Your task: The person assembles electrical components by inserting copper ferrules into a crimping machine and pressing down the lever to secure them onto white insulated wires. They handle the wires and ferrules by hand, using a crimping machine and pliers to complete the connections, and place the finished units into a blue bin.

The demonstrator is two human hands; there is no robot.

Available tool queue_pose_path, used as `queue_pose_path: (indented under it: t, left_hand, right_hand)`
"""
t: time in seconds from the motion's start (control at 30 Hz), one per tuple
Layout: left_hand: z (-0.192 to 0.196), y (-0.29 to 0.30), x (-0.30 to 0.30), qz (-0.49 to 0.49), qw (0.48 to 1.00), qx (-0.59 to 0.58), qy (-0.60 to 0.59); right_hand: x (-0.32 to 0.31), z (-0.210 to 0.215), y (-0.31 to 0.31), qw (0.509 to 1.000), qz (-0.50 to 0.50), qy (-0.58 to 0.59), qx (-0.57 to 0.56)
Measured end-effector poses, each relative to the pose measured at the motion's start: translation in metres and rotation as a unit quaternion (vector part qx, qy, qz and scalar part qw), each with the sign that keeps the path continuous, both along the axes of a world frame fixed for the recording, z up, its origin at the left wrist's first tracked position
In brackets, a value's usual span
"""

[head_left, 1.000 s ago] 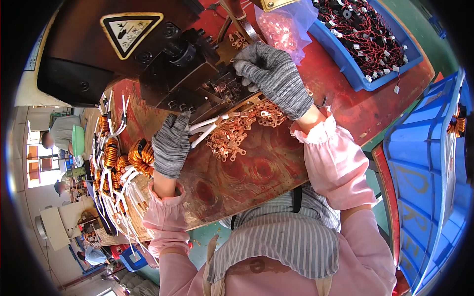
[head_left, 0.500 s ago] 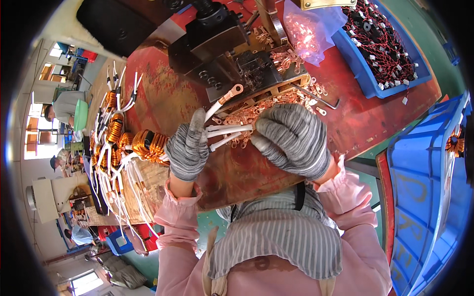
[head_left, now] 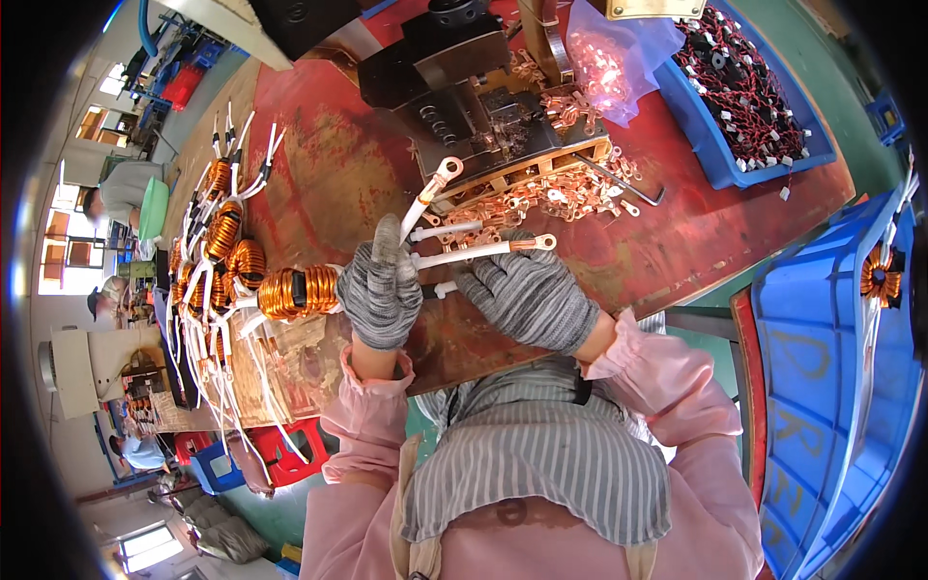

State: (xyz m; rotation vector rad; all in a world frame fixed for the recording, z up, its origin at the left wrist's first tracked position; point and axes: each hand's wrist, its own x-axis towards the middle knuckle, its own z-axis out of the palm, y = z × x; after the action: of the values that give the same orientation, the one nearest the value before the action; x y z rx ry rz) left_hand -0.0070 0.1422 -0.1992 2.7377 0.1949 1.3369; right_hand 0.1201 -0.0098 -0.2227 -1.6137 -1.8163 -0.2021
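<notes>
Gloved left hand (head_left: 380,293) gripping white leads (head_left: 454,256), right hand (head_left: 530,298) beside, near bench edge (head_left: 464,362)

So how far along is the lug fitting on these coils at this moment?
Done: three white leads of the held copper coil already carry copper ring lugs. In hand: the left hand grips that coil's leads, and the right hand rests beside them, near a fourth short lead whose end I cannot make out. Left: a row of coils lies at the left, and loose lugs lie before the black press.
</notes>
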Motion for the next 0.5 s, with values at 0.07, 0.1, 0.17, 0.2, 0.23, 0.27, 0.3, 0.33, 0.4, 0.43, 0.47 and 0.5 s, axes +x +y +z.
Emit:
queue_pose_path:
  t: [0.07,0.1,0.17,0.2,0.23,0.27,0.3,0.33,0.4,0.43,0.47,0.5]
  left_hand:
    - [0.001,0.0,-0.003,0.01,0.999,-0.029,-0.016]
    - [0.0,-0.001,-0.005,0.016,0.999,-0.044,-0.024]
    - [-0.001,-0.003,-0.012,-0.034,0.995,-0.099,-0.004]
    - [0.0,-0.005,-0.014,-0.06,0.99,-0.126,0.005]
    - [0.003,-0.009,-0.015,-0.059,0.991,-0.117,-0.005]
    - [0.007,-0.01,-0.018,-0.057,0.988,-0.141,0.014]
    - [0.011,-0.011,-0.024,-0.055,0.984,-0.164,0.033]
    - [0.012,-0.012,-0.029,-0.052,0.979,-0.188,0.051]
    - [0.008,-0.012,-0.035,-0.075,0.98,-0.179,-0.035]
    - [0.012,-0.01,-0.039,-0.102,0.973,-0.2,-0.046]
    - [0.012,-0.008,-0.042,-0.128,0.965,-0.222,-0.057]
    - [0.013,-0.008,-0.042,-0.122,0.958,-0.247,-0.079]
  right_hand:
    - [-0.003,-0.004,-0.007,0.998,0.003,-0.045,-0.034]
    - [-0.006,-0.006,-0.011,0.995,-0.013,-0.083,-0.055]
    - [-0.01,-0.005,-0.019,0.984,-0.076,-0.142,-0.08]
    - [-0.007,-0.005,-0.02,0.984,-0.082,-0.137,-0.08]
    - [0.004,-0.006,-0.016,0.996,-0.036,-0.06,-0.054]
    - [0.011,-0.008,-0.013,0.999,0.008,0.02,-0.027]
    - [0.013,-0.009,-0.012,1.0,-0.004,0.008,-0.022]
    - [0.014,-0.011,-0.01,1.0,-0.016,-0.003,-0.017]
    - [0.015,-0.007,-0.003,1.0,-0.008,-0.016,-0.022]
    - [0.016,-0.004,0.0,0.999,0.007,-0.016,-0.032]
    - [0.016,-0.001,0.003,1.0,0.0,-0.024,-0.01]
    - [0.016,0.001,0.005,0.999,-0.007,-0.032,0.012]
